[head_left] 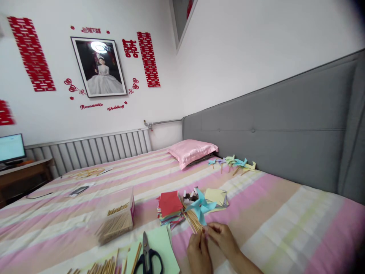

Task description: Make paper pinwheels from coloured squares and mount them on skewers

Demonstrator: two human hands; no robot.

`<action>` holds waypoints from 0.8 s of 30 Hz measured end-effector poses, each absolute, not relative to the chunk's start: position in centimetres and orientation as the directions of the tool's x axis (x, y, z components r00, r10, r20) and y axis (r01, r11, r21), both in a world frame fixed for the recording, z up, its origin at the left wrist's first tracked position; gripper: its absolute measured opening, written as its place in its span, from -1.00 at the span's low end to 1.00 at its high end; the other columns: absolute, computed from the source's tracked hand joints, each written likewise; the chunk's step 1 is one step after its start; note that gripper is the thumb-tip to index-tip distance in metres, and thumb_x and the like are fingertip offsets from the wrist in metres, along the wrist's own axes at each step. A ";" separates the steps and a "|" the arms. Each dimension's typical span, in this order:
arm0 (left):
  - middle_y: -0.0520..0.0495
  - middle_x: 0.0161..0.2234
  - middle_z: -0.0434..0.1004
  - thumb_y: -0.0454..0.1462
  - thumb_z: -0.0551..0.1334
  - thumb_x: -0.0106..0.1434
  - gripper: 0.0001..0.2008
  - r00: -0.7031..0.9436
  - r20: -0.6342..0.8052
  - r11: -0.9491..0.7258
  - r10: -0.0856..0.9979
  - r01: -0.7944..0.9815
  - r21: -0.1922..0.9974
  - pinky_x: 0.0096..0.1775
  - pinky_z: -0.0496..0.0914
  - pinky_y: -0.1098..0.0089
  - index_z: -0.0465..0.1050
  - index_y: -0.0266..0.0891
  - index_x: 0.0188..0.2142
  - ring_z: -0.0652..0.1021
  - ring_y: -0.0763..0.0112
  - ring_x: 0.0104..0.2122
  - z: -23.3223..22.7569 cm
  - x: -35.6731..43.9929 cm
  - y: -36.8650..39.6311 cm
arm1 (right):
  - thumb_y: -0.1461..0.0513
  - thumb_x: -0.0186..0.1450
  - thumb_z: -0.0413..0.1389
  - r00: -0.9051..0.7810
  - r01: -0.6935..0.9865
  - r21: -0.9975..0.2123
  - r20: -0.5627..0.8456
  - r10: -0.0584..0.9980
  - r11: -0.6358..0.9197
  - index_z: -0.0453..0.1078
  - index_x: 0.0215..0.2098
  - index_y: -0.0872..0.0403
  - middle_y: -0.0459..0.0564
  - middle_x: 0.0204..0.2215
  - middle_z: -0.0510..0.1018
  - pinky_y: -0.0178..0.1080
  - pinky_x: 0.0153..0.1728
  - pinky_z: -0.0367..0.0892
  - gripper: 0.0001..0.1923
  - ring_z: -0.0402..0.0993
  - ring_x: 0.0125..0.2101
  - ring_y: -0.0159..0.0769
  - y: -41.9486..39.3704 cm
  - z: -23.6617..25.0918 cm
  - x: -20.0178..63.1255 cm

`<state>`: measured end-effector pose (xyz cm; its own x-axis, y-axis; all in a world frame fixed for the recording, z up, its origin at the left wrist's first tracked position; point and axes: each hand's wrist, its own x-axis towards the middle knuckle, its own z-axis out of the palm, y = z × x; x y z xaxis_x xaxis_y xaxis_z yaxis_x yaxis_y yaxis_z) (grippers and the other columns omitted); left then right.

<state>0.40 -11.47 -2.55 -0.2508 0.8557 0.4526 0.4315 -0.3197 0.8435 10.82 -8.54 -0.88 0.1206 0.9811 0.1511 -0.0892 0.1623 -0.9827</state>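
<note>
A light blue paper pinwheel [200,206] faces me, its blades spread around a small centre. My left hand [199,252] is closed in a pinch low on its stick, just under the blades. My right hand [224,236] is closed as well, with thumb and forefinger pressed together at the pinwheel beside the left fingertips; the exact spot they grip is partly hidden. Behind the pinwheel lie loose thin wooden sticks [191,219]. To their left is a stack of coloured paper squares [170,204] with red on top, and pale yellow squares [217,197] lie to the right.
Black-handled scissors [146,255] lie on green paper [164,243], near more wooden sticks [105,266]. A clear plastic box [116,232] holds sticks. Several finished pinwheels [235,161] rest by the grey headboard [270,140], near a pink pillow [194,149]. Everything sits on a striped bedsheet [285,224].
</note>
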 end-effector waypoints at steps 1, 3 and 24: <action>-0.15 -0.47 0.48 -0.21 0.06 0.20 -0.72 -0.249 0.452 -0.320 0.857 0.430 0.844 -0.34 0.31 0.34 0.52 -0.28 -0.32 0.47 0.23 -0.42 -2.5 0.4 -11.5 | 0.05 -0.08 0.21 0.089 -0.114 -0.982 0.138 0.986 0.148 0.41 -0.68 0.15 -0.23 -0.83 0.26 -0.41 -0.71 -0.02 -0.69 0.09 -0.77 -0.50 -8.4 -1.0 10.9; -0.15 -0.47 0.49 -0.20 0.06 0.20 -0.71 -0.251 0.448 -0.316 0.858 0.430 0.846 -0.34 0.31 0.34 0.52 -0.27 -0.33 0.48 0.23 -0.42 -2.4 0.4 -11.5 | 0.04 -0.03 0.17 0.046 -0.164 -0.980 0.109 0.993 0.115 0.39 -0.66 0.15 -0.26 -0.83 0.22 -0.42 -0.72 -0.08 -0.69 0.04 -0.77 -0.53 -8.1 -1.4 11.0; -0.19 -0.46 0.50 -0.18 0.03 0.21 -0.68 -0.292 0.457 -0.319 0.840 0.417 0.851 -0.34 0.31 0.29 0.51 -0.31 -0.35 0.48 0.19 -0.41 -2.6 0.6 -11.5 | 0.06 0.05 0.17 0.055 -0.419 -0.907 0.020 0.998 0.041 0.38 -0.60 0.13 -0.25 -0.76 0.24 -0.40 -0.64 0.00 -0.71 0.08 -0.71 -0.51 -7.9 -1.9 11.9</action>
